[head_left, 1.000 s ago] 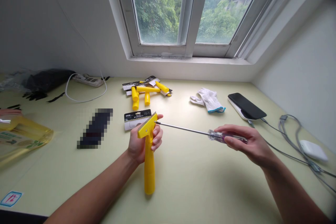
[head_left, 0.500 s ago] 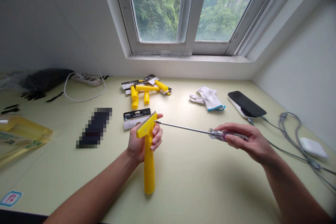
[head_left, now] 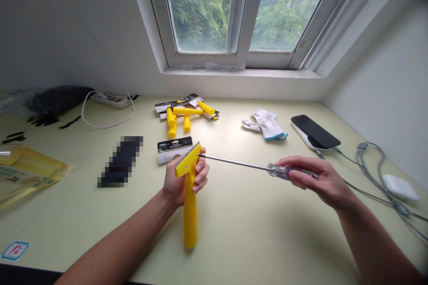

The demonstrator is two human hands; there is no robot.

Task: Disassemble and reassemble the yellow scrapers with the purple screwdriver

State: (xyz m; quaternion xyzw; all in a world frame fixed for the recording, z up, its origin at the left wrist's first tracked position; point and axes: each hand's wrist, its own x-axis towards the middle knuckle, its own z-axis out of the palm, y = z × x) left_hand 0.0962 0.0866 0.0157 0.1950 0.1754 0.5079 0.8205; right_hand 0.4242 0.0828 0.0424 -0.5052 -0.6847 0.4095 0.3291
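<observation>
My left hand (head_left: 174, 186) is closed around the upper part of a yellow scraper (head_left: 190, 213), whose head is tilted and whose handle points down toward me. A thin metal blade edge shows along the head's upper left side. In my right hand (head_left: 316, 178) is a screwdriver (head_left: 239, 163) with a clear handle. Its tip meets the right end of the scraper head, at a screw. Another screw shows near the head's left end. Behind the scraper lies a black and white package card (head_left: 174, 147), partly covered by it.
Several yellow scrapers (head_left: 187, 111) with cards lie at the back. White glove (head_left: 265, 124), black phone (head_left: 316, 131), cables (head_left: 379, 160) and a white case (head_left: 400, 187) are to the right. A yellow bottle (head_left: 30, 176), dark pixelated object (head_left: 120, 161) and power strip (head_left: 112, 100) are left.
The view has shifted very slightly. Both hands keep their holds, and the screwdriver tip stays at the same end of the scraper head.
</observation>
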